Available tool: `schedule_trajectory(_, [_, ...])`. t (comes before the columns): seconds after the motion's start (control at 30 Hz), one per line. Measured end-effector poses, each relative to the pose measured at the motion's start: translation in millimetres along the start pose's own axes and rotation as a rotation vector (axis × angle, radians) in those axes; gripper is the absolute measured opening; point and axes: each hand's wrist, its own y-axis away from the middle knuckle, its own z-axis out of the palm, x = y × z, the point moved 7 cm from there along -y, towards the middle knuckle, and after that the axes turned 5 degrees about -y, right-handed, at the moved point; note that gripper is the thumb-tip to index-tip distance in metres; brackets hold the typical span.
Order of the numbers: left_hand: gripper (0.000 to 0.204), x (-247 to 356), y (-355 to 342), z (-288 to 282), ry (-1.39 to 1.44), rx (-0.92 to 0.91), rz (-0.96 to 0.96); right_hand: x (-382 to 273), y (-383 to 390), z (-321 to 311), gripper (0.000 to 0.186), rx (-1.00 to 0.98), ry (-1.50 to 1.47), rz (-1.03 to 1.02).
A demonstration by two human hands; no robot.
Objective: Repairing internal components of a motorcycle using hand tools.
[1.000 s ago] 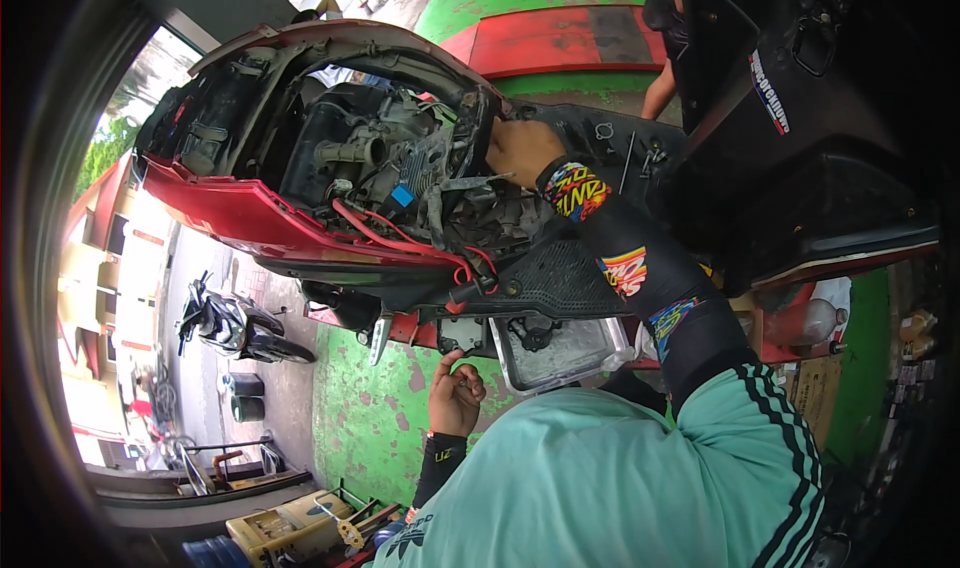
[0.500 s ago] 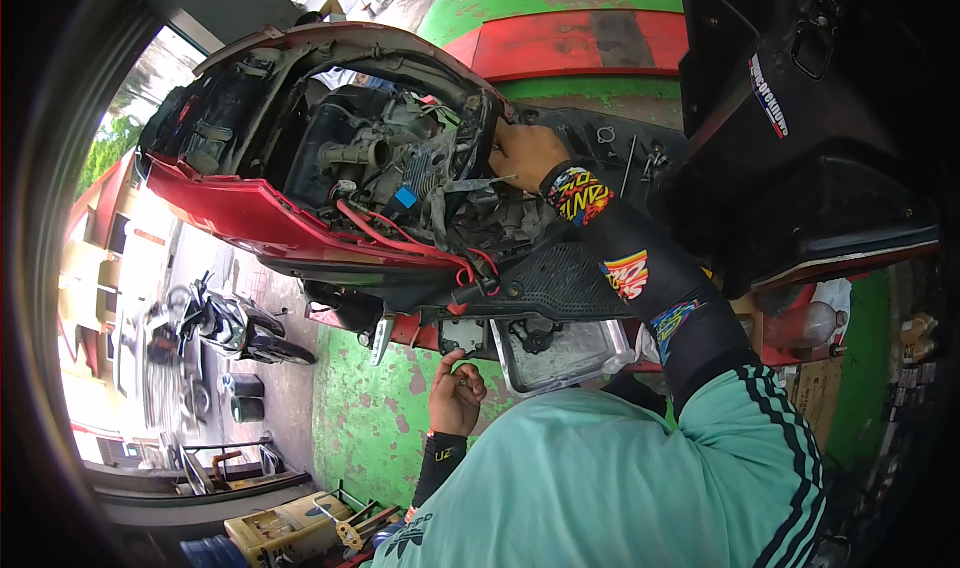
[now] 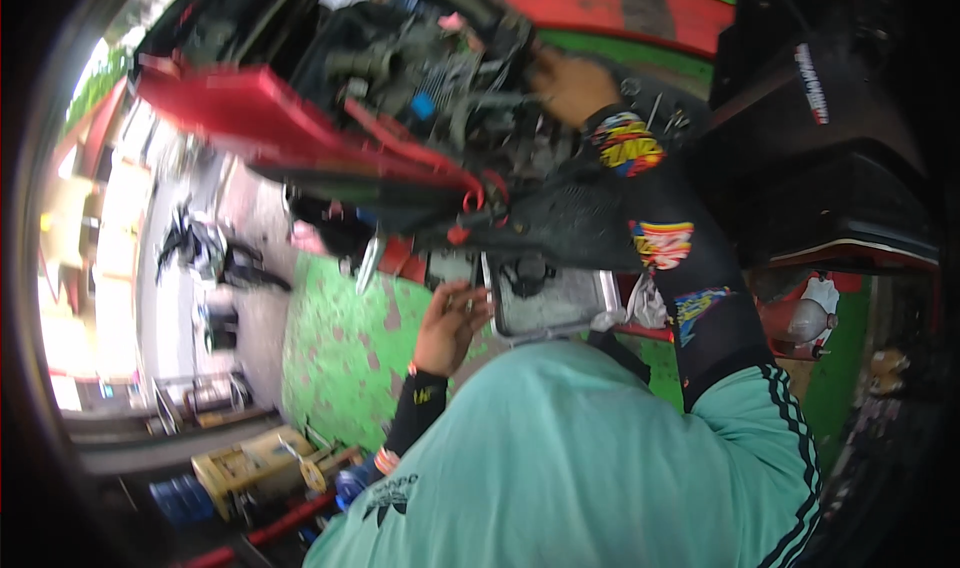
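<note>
A red-and-black scooter [image 3: 230,118] has its body opened over a greasy engine [image 3: 440,93], with red hoses and a blue square piece. My right hand [image 3: 572,90] reaches to the right rim of the engine opening; its fingertips are blurred and partly hidden. Lower down, my left hand [image 3: 450,323] has loosely bent, parted fingers, with nothing visible in them, beside the left edge of a metal tray [image 3: 560,308]. A black ring-shaped part lies in that tray. Small metal parts and a rod [image 3: 655,108] rest on the footboard right of my right hand.
A black front fairing [image 3: 820,178] fills the right. Below it are a clear bottle [image 3: 808,320] and crumpled white cloth [image 3: 648,303]. Another motorcycle [image 3: 205,248] stands outside at left. A yellow container [image 3: 250,468] and blue jug [image 3: 180,500] sit lower left.
The view has shifted and blurred, with the scooter higher in it. My left hand has risen toward the tray. My right hand stays at the engine. The other person's arm is out of sight.
</note>
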Motion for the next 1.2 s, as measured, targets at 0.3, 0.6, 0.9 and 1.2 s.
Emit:
schedule_trajectory(0.3, [0.066,44,-8,67,0.02,-0.285,-0.021,-82,187,-38,0.012,0.131,-0.696,-0.057])
schedule_trajectory(0.6, [0.077,40,-15,84,-0.115,-0.375,-0.11,-140,223,-23,0.033,-0.187,-0.406,-0.376])
schedule_trajectory(0.9, [0.079,38,-21,95,-0.06,-0.47,-0.162,-133,228,-21,0.02,-0.152,-0.339,-0.434])
schedule_trajectory(1.2, [0.071,31,-16,57,-0.106,-0.3,-0.104,-36,146,-18,0.017,0.162,-0.759,0.11])
